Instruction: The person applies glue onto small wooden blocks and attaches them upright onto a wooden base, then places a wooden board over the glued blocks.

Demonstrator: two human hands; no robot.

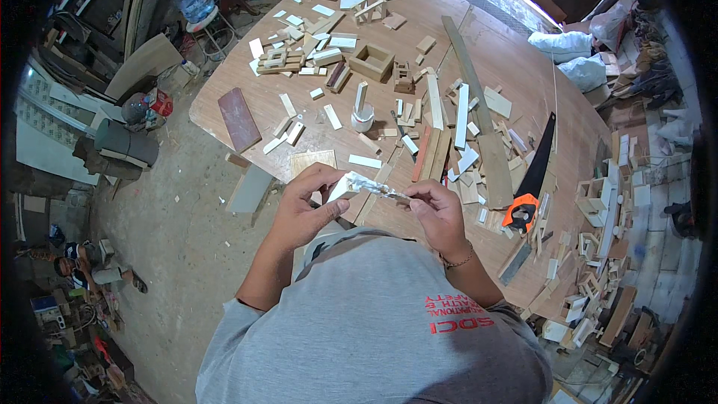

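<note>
My left hand (303, 206) pinches a small pale wooden block (343, 190) between thumb and fingers, just above the table's near edge. In my right hand (438, 213) is a thin stick (385, 190) coated in a thick white paste, pinched at its right end. The stick's pasty left end meets the top of the block, where white paste also shows. Beyond my hands stands a white jar (363, 117) with a wooden piece upright in it. A flat white strip (365, 161) lies on the table just past the block.
The wooden table (329, 146) carries many offcuts, an open wooden box (372, 63) and a long plank (473, 82). A handsaw (535, 172) with an orange handle lies at the right. A dark reddish board (239, 120) sits at the left edge. Another person (93, 273) is at far left.
</note>
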